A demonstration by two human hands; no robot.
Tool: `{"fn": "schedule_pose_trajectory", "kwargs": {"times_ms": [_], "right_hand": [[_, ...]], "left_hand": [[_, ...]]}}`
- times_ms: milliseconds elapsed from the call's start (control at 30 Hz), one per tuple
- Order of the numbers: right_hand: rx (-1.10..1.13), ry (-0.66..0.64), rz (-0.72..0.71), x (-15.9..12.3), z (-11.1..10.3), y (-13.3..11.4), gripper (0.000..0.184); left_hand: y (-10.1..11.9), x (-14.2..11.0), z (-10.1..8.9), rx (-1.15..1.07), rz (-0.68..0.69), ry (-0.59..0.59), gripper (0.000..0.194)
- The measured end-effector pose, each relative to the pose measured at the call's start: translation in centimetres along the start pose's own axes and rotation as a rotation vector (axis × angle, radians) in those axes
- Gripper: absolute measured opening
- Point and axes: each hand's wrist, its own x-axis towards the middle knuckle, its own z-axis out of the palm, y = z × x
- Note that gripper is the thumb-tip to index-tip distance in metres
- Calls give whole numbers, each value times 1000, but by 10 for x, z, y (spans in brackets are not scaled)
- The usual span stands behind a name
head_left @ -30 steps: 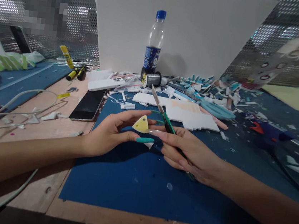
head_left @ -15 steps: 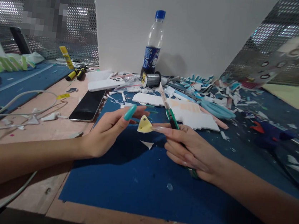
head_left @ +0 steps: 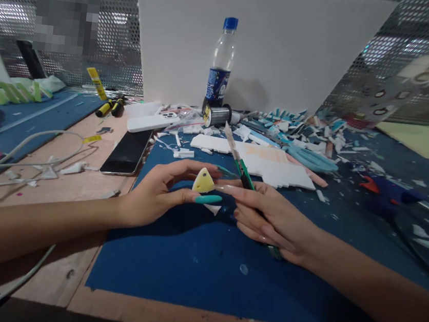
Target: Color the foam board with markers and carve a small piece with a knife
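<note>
A small yellow, rounded-triangular piece [head_left: 205, 181] with dark spots and a white edge is held above the blue mat [head_left: 171, 264]. My left hand [head_left: 160, 191], with long turquoise nails, closes around it, thumb in front along its lower edge and fingers behind. My right hand [head_left: 274, 214] wraps round a green utility knife [head_left: 247, 175], its blade out and pointing up and away. The right thumb and fingertip also touch the piece's right corner. A white scrap [head_left: 213, 209] lies on the mat just below, partly covered by my left thumbnail.
White foam board [head_left: 290, 172], light-blue scissors [head_left: 311, 157] and many scraps lie behind my hands. A wire spool [head_left: 218, 115] and a soda bottle [head_left: 220, 74] stand farther back. At left are a phone [head_left: 128, 152] and cable [head_left: 26, 276]; at right, a glue gun [head_left: 392, 194].
My left hand has brought its thumb down and closed on the yellow piece, which has shifted slightly left. My right hand keeps the knife and stays almost in place.
</note>
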Motion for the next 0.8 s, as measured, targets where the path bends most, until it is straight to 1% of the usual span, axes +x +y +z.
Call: {"fn": "schedule_pose_trajectory", "kwargs": {"times_ms": [67, 133, 200, 267, 367, 433, 533, 600, 667, 700, 800], "right_hand": [[-31, 64, -57, 1, -2, 1, 32], [-64, 140, -151, 2, -4, 2, 48], [-144, 208, -254, 3, -7, 1, 57], [-300, 291, -353, 3, -10, 1, 54], [-594, 437, -518, 2, -15, 1, 40], [-768, 487, -619, 1, -18, 3, 29], [-986, 491, -780, 1, -22, 5, 14], [-1127, 434, -920, 1, -22, 5, 9], [-1248, 372, -1025, 2, -22, 4, 15], [-1297, 350, -1052, 2, -22, 4, 19], [-1410, 335, -1049, 3, -21, 3, 31]], "left_hand": [[0, 0, 0, -26, -4, 39, 33], [0, 0, 1, -48, -8, 82, 30], [1, 0, 1, -58, -8, 107, 28], [1, 0, 1, -47, 5, 109, 28], [2, 0, 0, 2, 46, 101, 29], [2, 0, 0, 33, 68, 108, 28], [1, 0, 0, 65, 64, 116, 25], [-1, 0, 0, 78, 60, 114, 24], [-2, 0, 0, 93, 76, 110, 24], [-3, 0, 0, 105, 87, 108, 24], [-1, 0, 0, 153, 114, 125, 26]]}}
